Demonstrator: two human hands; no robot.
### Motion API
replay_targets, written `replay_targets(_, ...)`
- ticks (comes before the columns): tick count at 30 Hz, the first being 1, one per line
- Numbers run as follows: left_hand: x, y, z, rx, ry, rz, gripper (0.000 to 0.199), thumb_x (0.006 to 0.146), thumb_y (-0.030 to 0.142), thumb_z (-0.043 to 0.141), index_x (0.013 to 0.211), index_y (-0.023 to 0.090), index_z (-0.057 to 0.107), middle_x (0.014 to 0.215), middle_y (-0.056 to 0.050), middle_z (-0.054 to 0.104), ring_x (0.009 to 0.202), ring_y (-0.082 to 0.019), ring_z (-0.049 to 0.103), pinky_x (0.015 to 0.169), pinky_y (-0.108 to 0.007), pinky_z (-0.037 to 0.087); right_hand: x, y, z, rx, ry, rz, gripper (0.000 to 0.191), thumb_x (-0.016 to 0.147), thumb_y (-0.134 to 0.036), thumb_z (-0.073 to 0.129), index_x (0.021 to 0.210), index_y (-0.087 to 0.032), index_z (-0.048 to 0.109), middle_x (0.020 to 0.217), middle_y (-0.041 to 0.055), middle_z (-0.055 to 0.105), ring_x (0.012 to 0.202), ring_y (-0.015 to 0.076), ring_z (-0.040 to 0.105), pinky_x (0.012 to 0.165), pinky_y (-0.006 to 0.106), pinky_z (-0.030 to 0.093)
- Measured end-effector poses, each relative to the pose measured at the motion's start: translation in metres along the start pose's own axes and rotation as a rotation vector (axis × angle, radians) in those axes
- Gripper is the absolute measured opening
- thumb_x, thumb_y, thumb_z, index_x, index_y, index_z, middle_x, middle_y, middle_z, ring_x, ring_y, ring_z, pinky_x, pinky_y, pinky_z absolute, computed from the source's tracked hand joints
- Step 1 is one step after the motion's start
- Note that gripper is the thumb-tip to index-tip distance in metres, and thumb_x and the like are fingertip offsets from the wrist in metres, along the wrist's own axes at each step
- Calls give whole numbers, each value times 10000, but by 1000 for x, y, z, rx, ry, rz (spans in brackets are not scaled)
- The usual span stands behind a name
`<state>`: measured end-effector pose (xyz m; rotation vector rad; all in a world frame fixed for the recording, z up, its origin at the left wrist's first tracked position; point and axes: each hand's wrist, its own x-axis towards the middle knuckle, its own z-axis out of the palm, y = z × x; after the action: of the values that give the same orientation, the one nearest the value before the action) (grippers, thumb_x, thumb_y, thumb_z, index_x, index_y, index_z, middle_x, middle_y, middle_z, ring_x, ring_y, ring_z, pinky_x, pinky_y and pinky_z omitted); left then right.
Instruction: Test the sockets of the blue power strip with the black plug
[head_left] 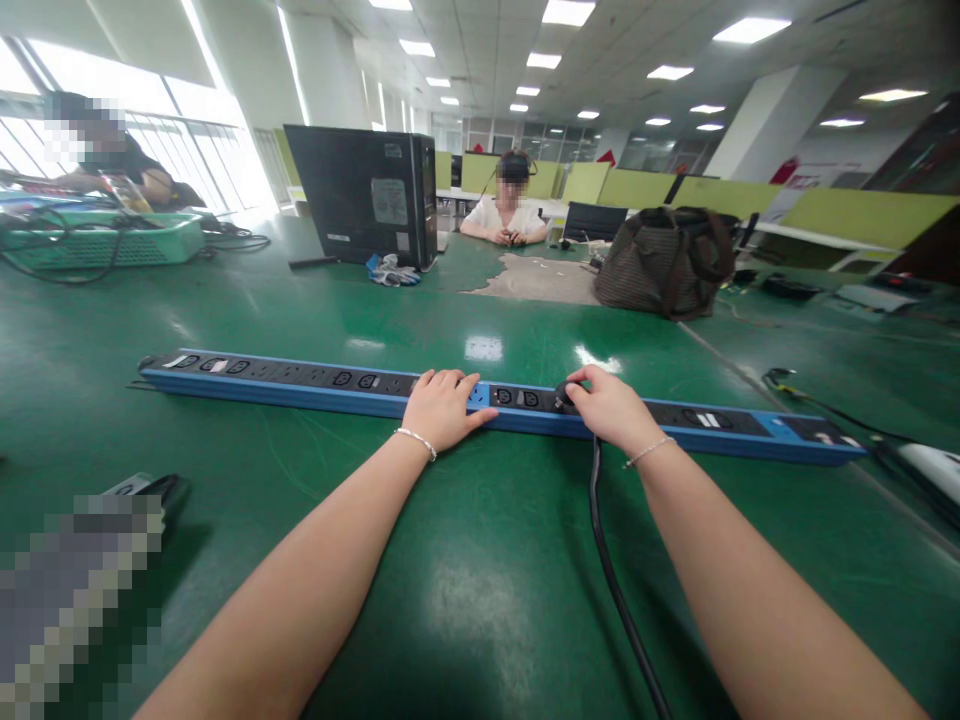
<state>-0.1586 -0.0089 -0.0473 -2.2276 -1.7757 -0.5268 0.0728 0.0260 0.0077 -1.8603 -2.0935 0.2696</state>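
Observation:
A long blue and black power strip (pixel 315 385) with a row of sockets lies across the green table. My left hand (pixel 444 408) rests on top of it near the middle, palm down with the fingers stretched over the strip and no object in it. To the right, my right hand (pixel 609 402) pinches a black plug (pixel 564 393) at the strip's sockets. How far the plug sits in a socket is hidden by the fingers. From under this hand a thick black cord (pixel 598 500) runs down toward the front edge of the view.
Behind the strip stand a black computer case (pixel 360 195), crumpled gloves (pixel 393 270) and a dark woven bag (pixel 666 262). A green basket (pixel 105 240) with cables is at the far left. One person (pixel 504 215) sits opposite, another (pixel 124 160) at left. Cables (pixel 832 408) lie at right.

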Motion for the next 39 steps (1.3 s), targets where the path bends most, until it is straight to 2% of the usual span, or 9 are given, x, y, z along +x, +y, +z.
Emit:
replay_targets(12, 0, 0, 1, -7, -2, 0, 658, 786, 670, 291, 1223, 218, 488, 1136, -84, 572, 1072, -240, 486, 981, -399, 274, -4, -21, -1, -148, -26, 78, 290, 805, -353, 397, 997, -227, 573, 925, 86, 656, 847, 229, 600, 708, 305, 411)
replay_targets(25, 1, 1, 0, -7, -11, -7, 654, 785, 668, 300, 1227, 223, 483, 1141, -88, 569, 1076, -240, 482, 982, -404, 270, -6, -27, 3, -227, -61, 56, 296, 818, -341, 378, 1020, -212, 551, 900, 102, 657, 852, 248, 608, 714, 333, 421)
replay_targets(39, 0, 1, 0, 0, -17, -8, 638, 799, 643, 308, 1224, 203, 487, 1167, -97, 561, 1096, -242, 478, 995, -413, 274, -13, -27, 7, -293, -97, -18, 301, 841, -310, 291, 1046, -214, 491, 818, 102, 651, 767, 262, 619, 628, 339, 413)
